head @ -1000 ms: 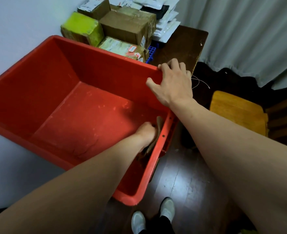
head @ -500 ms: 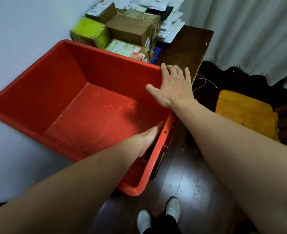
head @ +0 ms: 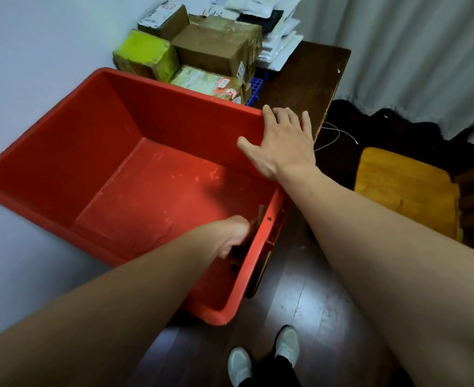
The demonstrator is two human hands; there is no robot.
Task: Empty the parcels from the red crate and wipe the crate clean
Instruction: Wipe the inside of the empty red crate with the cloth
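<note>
Inside the emptied red crate [head: 146, 191], tilted beside the worktop [head: 308, 79] holding the parcels [head: 216, 48], the left hand [head: 234, 233] grips a brown cloth [head: 260, 214] at the right wall while the right hand [head: 283, 143] rests open on the rim; a hard wipe could tip the crate floorward.

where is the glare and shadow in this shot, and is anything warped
Head view: glare streaks the wood floor; shadow below the right hand darkens the near-right corner of the red crate, where the left hand and its brown cloth look murky; the wide lens stretches both forearms.
</note>
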